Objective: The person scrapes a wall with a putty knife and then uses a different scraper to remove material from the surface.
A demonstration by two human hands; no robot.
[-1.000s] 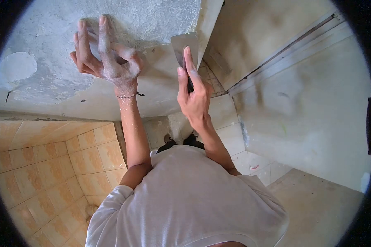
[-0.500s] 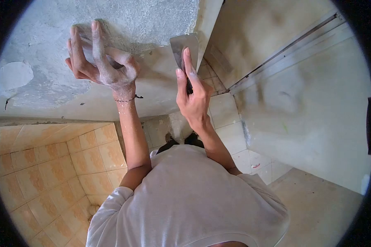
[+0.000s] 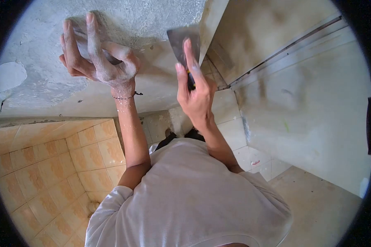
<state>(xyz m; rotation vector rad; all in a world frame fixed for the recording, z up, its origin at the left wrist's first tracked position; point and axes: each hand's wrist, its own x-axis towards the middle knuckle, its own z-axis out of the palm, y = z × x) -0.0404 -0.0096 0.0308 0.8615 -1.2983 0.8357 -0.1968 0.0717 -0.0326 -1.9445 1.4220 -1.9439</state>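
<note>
My right hand (image 3: 198,96) grips a putty knife (image 3: 184,41) by its dark handle, the index finger laid along the metal blade. The blade points up, close to the edge where the rough grey plaster meets a smoother pale strip. My left hand (image 3: 99,57), coated in white dust, reaches up against the wall (image 3: 152,20) with its fingers spread and thumb bent. A dark area shows behind those fingers; whether it is more than shadow I cannot make out. A thin dark bracelet (image 3: 125,98) circles the left wrist.
Orange-patterned tiles (image 3: 97,152) line the recess at the lower left. On the right stands a pale smudged panel (image 3: 301,111) with a dark seam along its top. White floor tiles (image 3: 231,133) lie below, and a pale patch (image 3: 12,76) marks the plaster at left.
My right hand and the putty knife sit slightly higher in view, the blade a little more blurred. My left hand appears slightly up and left, still against the wall; the whole view has shifted a little.
</note>
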